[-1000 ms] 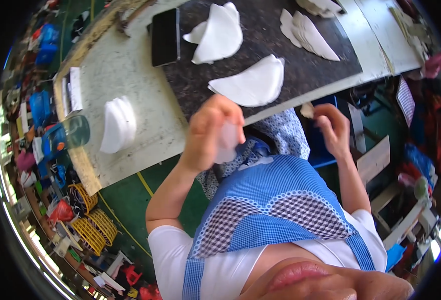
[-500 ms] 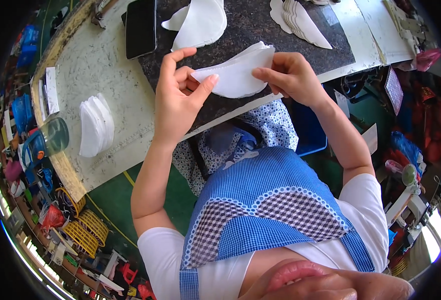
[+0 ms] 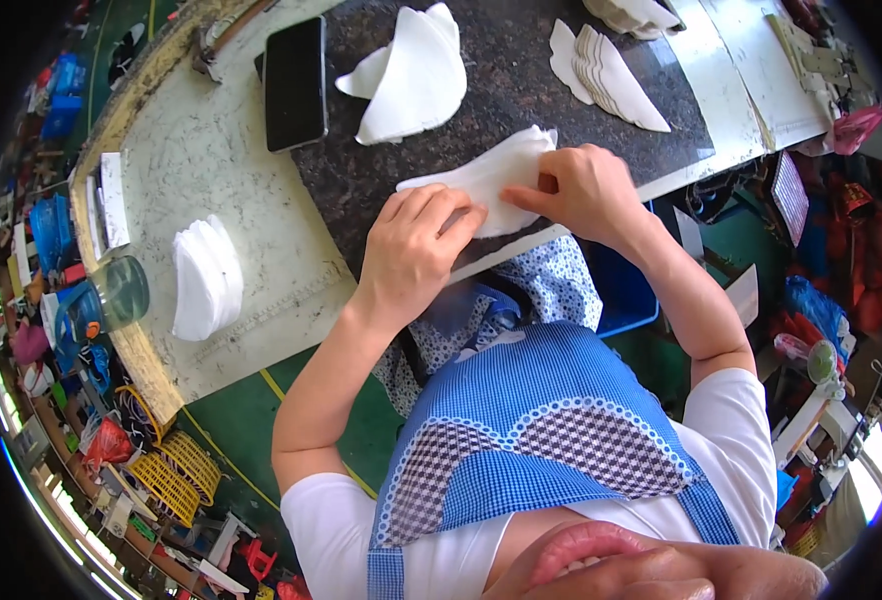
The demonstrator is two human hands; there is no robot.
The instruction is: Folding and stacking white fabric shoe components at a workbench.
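A curved white pad-like piece (image 3: 506,182), seemingly of soft layered material, lies low over the near edge of a dark speckled slab (image 3: 506,70). My left hand (image 3: 411,245) is closed round its left end, with fingers curled over and thumb pressed in. At the other end, my right hand (image 3: 591,195) pinches the piece between thumb and bent fingers. Beyond it on the slab rest larger white curved pieces (image 3: 416,80), overlapping one another. A fanned row of similar off-white pieces (image 3: 611,75) lies farther right.
On the pale worktable (image 3: 181,150), a stack of white curved pieces (image 3: 206,280) stands at left. A black phone (image 3: 297,85) lies beside the slab, with a hammer (image 3: 211,50) at the far left. A clear greenish jar (image 3: 121,292) is at the table's left edge.
Both hands have brought the white piece down toward the slab. My left hand has moved right and its raised index finger has curled in. The whole view has shifted slightly.
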